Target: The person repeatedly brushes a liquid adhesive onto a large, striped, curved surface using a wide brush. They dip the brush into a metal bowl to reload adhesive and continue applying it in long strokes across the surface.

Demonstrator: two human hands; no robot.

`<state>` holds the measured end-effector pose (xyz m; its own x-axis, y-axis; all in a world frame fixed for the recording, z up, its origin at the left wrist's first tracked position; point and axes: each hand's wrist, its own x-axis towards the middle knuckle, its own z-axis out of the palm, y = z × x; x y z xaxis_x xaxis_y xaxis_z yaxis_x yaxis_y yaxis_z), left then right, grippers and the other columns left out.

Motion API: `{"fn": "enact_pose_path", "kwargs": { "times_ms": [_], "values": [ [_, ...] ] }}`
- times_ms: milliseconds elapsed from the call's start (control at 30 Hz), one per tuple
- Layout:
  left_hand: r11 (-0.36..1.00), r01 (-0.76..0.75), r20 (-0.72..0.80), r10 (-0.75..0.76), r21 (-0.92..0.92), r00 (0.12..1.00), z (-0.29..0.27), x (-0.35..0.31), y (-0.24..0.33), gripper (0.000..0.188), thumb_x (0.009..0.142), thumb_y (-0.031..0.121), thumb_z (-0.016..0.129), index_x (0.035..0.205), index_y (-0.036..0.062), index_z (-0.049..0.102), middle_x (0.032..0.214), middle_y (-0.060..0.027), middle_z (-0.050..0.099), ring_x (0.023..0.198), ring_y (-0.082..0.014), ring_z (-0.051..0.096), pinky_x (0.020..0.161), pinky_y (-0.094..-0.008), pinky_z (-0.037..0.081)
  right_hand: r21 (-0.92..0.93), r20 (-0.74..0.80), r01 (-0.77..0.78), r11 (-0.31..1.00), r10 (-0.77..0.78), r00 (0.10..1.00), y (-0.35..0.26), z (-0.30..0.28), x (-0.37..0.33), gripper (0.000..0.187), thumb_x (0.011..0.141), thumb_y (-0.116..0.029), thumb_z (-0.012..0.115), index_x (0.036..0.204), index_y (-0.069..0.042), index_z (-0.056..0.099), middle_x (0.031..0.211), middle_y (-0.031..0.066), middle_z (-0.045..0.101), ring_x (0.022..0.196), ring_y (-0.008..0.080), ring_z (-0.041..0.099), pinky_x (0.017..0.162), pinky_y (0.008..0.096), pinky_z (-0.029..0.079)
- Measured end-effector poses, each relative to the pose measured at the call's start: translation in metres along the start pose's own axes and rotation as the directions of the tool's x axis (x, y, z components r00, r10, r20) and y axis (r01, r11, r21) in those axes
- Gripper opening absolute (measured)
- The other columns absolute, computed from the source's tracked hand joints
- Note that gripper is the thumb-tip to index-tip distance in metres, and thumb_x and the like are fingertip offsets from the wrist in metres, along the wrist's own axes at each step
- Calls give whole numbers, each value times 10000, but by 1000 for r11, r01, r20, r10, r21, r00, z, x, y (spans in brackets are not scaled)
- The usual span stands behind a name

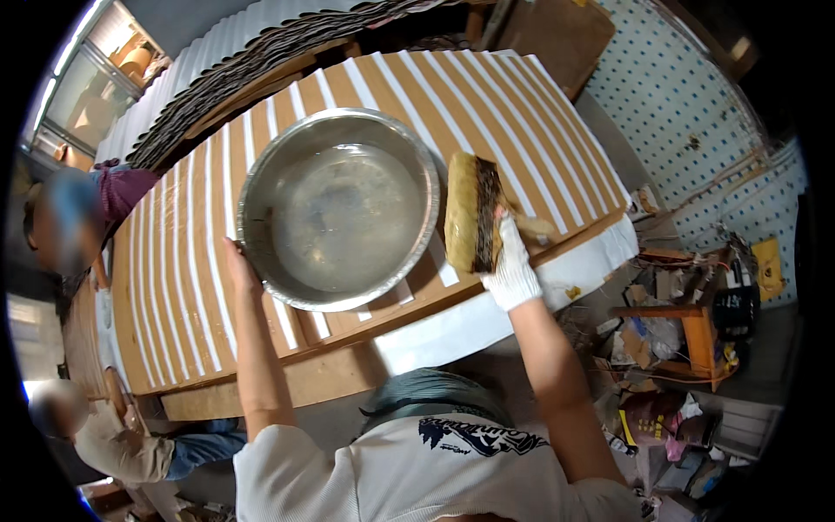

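Note:
A large round metal basin (424,228) with clear water in it is over a board striped in brown and white (187,261). My bare left hand (243,268) holds the basin at its near left side, with part of the fingers hidden by the rim. Just right of the basin, my right hand (511,265) in a white knitted glove is closed round a wide brush (463,209). The brush has a yellowish, wet-looking rounded head with a dark band along one side. A pale handle end sticks out to the right of the glove.
Stacked corrugated sheets (226,83) lie beyond the board. Two other people are at the left, one in a purple top (122,191), one in a beige top (117,448). A wooden stool (696,339) stands among scraps at the right, near a dotted panel (670,113).

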<state>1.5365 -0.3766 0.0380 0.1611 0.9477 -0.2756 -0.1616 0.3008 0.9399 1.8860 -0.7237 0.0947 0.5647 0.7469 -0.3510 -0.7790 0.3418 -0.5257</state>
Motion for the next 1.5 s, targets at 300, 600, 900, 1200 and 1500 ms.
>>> {"fn": "enact_pose_path", "kwargs": {
  "times_ms": [300,600,900,1200,1500],
  "values": [
    [986,-128,-194,104,-111,975,33,-67,-9,665,1036,565,304,1281,-18,508,1280,-146,563,1184,-247,536,1025,-377,425,26,123,-108,994,104,987,28,51,90,371,1019,-340,521,1302,-101,556,1200,63,650,1059,200,646,909,367,562],
    [994,-113,-318,109,8,942,80,-145,-39,657,1060,510,278,1276,-63,517,1258,-150,568,1106,-234,546,1010,-366,427,-44,39,-80,996,82,996,-37,32,70,318,1027,-285,511,1269,-89,577,1162,71,666,1016,207,666,906,382,574],
    [994,-67,-143,55,-86,988,300,-196,-40,592,1055,522,276,1224,-1,495,1270,-150,540,1197,-251,524,1057,-406,413,94,-40,53,994,-49,998,-183,-82,76,398,1044,-201,427,1393,-13,459,1370,154,556,1217,269,582,1049,430,495],
    [991,-136,268,131,-1,954,570,-224,-214,661,1037,545,334,1376,-11,445,1357,-152,506,1215,-273,512,1061,-426,411,-5,-273,409,913,-394,877,-399,-328,113,334,991,-185,560,1282,-22,566,1214,78,641,1099,196,621,988,350,501],
    [1000,5,36,-6,24,999,872,-292,-398,230,999,290,497,1038,68,544,976,-36,562,938,-153,547,857,-319,460,-345,-467,260,902,-406,786,-661,-485,185,396,935,-323,630,1226,-57,592,1194,37,634,1045,174,627,934,352,510]
  ]
}}
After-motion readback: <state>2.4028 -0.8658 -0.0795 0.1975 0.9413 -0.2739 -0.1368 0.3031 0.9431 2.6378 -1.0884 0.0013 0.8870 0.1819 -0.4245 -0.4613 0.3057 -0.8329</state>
